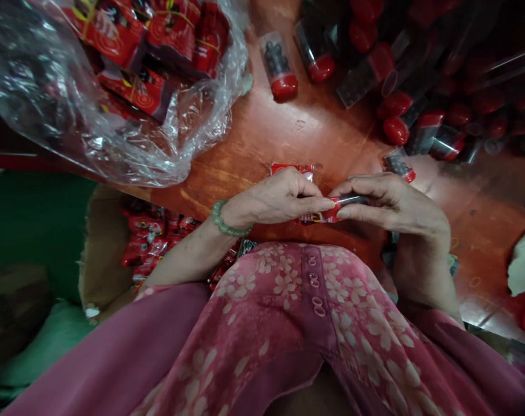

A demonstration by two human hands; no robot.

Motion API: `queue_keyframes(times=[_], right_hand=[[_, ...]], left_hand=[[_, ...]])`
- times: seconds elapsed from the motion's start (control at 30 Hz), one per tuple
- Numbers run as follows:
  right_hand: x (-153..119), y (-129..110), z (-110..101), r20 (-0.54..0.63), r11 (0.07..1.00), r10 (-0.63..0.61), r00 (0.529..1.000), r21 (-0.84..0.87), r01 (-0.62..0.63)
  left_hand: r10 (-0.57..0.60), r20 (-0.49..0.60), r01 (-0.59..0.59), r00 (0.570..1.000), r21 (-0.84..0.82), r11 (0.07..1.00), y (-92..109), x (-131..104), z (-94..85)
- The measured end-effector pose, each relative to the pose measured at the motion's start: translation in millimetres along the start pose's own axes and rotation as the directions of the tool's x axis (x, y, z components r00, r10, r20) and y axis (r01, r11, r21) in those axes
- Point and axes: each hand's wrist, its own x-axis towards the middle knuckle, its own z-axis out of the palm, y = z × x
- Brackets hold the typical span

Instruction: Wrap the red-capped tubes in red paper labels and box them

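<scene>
Red-ended tube (350,199) near the table's (327,138) edge: our right hand (395,202) clamps its body, our left hand (284,196) pinches the red end (331,215). We seem to be fitting that end; the next move likely calls for steady pressure.

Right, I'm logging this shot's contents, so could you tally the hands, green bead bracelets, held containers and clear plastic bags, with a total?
Left hand plus right hand: 2
Green bead bracelet: 1
Held container: 1
Clear plastic bag: 1
Total: 5
</scene>
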Motion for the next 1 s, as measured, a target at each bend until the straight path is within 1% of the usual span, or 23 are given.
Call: queue_keyframes(times=[0.1,0.17,0.23,0.3,0.4,0.47,0.57,0.6,0.73,0.77,0.83,0.9,1.0], right_hand=[[-1,0,0,-0.015,1.0,-0.015,1.0,-0.026,0.014],[-2,1,1,-0.033,1.0,0.009,0.999,0.016,-0.009],[-3,4,2,-0.056,0.995,0.041,0.998,0.095,-0.036],[-3,7,4,-0.078,0.99,0.05,0.996,0.139,-0.039],[-2,10,9,-0.079,0.988,0.048,0.996,0.153,-0.035],[0,11,14,-0.131,0.988,0.042,0.991,0.15,-0.022],[1,12,22,-0.276,0.996,-0.006,0.961,0.084,0.03],[2,12,24,-0.307,0.997,-0.026,0.951,0.058,0.046],[1,11,29,-0.352,0.998,-0.059,0.934,-0.017,0.056],[1,11,31,-0.365,0.998,-0.053,0.929,-0.038,0.042],[0,11,35,-0.407,0.996,-0.037,0.913,-0.088,0.001],[0,13,41,-0.471,0.99,-0.058,0.88,-0.142,-0.01],[2,16,52,-0.566,0.967,-0.172,0.806,-0.253,0.029]], left_hand=[[-0.004,-0.018,0.004,1.0,0.002,1.0,2,3,3.3],[-0.015,-0.015,0.015,1.0,-0.035,0.999,3,5,5.5],[-0.041,0.001,0.041,0.999,-0.086,0.995,3,7,7.4],[-0.075,-0.005,0.074,0.997,-0.119,0.99,3,9,9.4],[-0.1,-0.014,0.098,0.995,-0.124,0.987,2,11,13.4],[-0.097,-0.001,0.096,0.995,-0.145,0.985,3,12,15.6],[-0.098,0.013,0.098,0.995,-0.172,0.98,6,12,14.8],[-0.1,0.012,0.101,0.995,-0.161,0.982,7,11,13.1],[-0.12,-0.01,0.118,0.993,-0.107,0.987,9,6,4.0],[-0.122,-0.001,0.121,0.993,-0.098,0.988,9,5,2.6],[-0.118,0.055,0.121,0.992,-0.055,0.991,9,2,2.1],[-0.111,0.086,0.109,0.99,0.02,0.994,8,1,4.6],[-0.106,0.067,0.099,0.992,0.097,0.99,7,2,10.4]])
